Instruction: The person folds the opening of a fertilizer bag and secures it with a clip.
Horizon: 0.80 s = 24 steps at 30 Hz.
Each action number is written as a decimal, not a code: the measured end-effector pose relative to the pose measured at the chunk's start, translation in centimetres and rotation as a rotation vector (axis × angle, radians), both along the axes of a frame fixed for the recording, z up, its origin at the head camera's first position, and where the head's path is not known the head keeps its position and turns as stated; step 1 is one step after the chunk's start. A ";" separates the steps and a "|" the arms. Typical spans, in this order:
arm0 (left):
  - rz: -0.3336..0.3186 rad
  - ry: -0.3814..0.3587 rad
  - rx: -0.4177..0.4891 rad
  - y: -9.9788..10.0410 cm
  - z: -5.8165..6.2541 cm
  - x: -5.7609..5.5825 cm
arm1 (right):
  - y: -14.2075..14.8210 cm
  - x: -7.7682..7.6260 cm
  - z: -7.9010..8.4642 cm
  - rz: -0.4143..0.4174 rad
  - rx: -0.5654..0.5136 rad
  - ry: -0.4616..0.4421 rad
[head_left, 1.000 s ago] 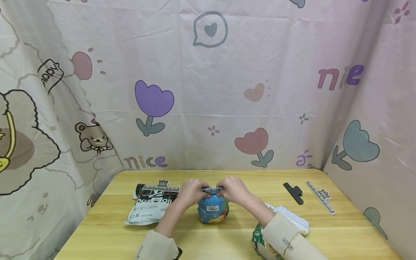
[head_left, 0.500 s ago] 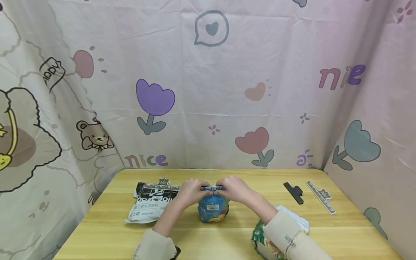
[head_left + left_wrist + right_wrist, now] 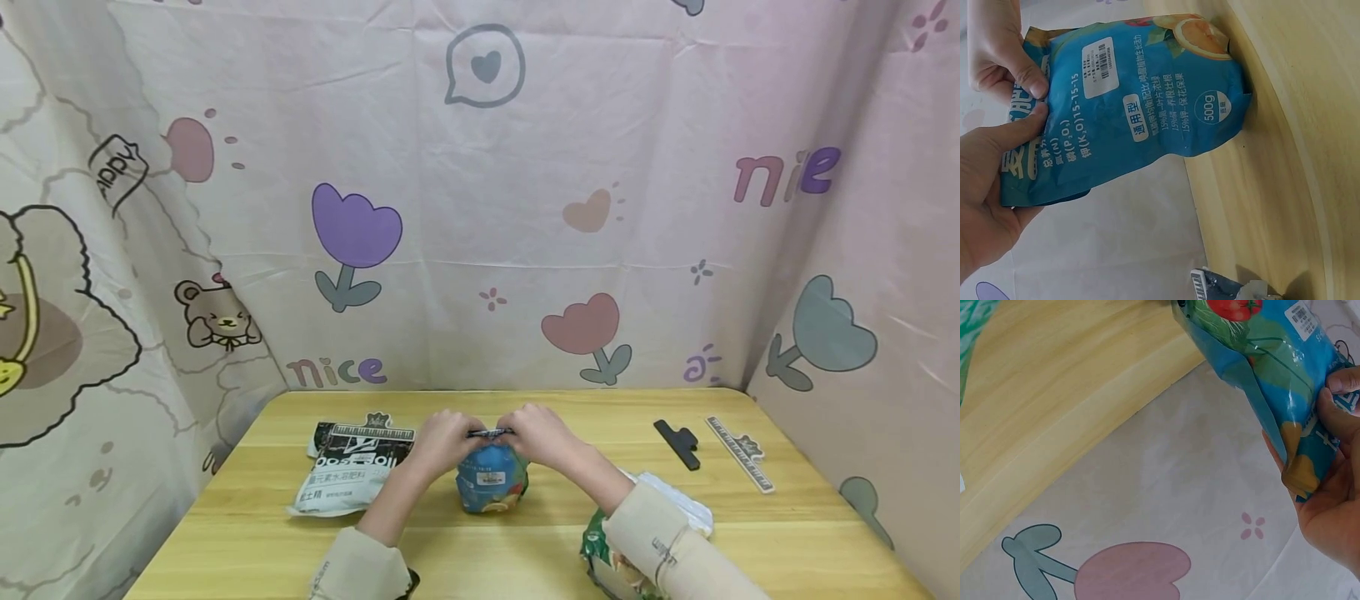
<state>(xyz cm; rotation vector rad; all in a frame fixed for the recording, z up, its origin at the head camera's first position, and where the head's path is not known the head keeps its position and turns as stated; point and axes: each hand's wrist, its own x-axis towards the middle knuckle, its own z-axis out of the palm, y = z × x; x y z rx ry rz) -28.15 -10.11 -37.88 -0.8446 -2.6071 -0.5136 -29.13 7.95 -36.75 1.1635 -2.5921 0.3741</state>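
Observation:
A blue 500g pouch [image 3: 491,482] with fruit pictures stands upright on the table, its top edge folded over. My left hand [image 3: 447,442] pinches the folded top at its left end, thumb on the near side. At the right end my right hand [image 3: 538,437] grips the same fold, and the two thumbs nearly meet in the middle. In the left wrist view the front of the pouch [image 3: 1147,94] shows a barcode label and an orange slice. The right wrist view shows the pouch's side [image 3: 1272,369] and the rolled corner within the right hand [image 3: 1335,494].
On the left lies a black-and-white bag [image 3: 348,475] with a piano-key clip [image 3: 375,432] across its top. A green bag [image 3: 600,546] lies partly under the right forearm. Right of it, on the wooden table [image 3: 780,533], are a black clip [image 3: 678,446] and another piano-key clip [image 3: 741,454].
The pouch's folded top has turned over further and shows as a thinner strip. Both hands have stayed on it, their thumbs drawn closer together than a second ago.

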 end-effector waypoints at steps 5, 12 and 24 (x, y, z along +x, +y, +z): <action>-0.015 0.006 0.001 0.0 0.1 -0.1 | 0.0 0.0 0.3 -0.002 -0.003 -0.010; -0.089 -0.228 0.102 -1.2 0.7 0.3 | 1.1 0.3 1.0 0.027 -0.005 -0.184; 0.006 -0.228 0.135 -1.7 0.5 0.7 | 2.0 0.1 0.8 -0.001 -0.014 -0.170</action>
